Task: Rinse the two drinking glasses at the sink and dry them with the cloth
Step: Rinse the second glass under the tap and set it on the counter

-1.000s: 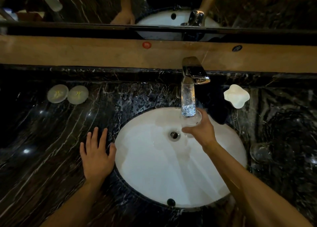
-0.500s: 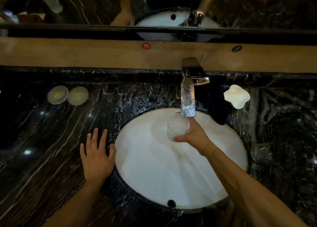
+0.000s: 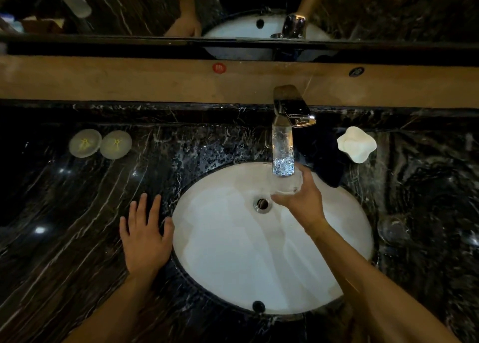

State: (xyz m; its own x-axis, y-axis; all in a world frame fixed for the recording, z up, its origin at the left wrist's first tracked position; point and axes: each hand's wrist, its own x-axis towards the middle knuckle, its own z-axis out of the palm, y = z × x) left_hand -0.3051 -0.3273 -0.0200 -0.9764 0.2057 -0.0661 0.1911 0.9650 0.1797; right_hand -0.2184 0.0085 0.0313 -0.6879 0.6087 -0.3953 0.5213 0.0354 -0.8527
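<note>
Rinse step, first glass under running tap.

Right hand [image 3: 300, 200] grips a clear drinking glass [image 3: 285, 183] at its side, fingers curled round it, held under the faucet [image 3: 291, 111] stream above the white basin [image 3: 233, 265]. Left hand [image 3: 145, 235] rests flat, fingers spread, on the black marble counter [image 3: 64, 213] at the basin's edge. Second glass [image 3: 394, 230] stands on the counter right of the basin, apparently not yet rinsed. Next, by judgement: tip out the water, then reach for the dark cloth [image 3: 324, 161] lying behind the basin beside the faucet. Dim room; mirror above a tan ledge; white dish [image 3: 356, 144] and two round discs [image 3: 99, 143] on the counter.
</note>
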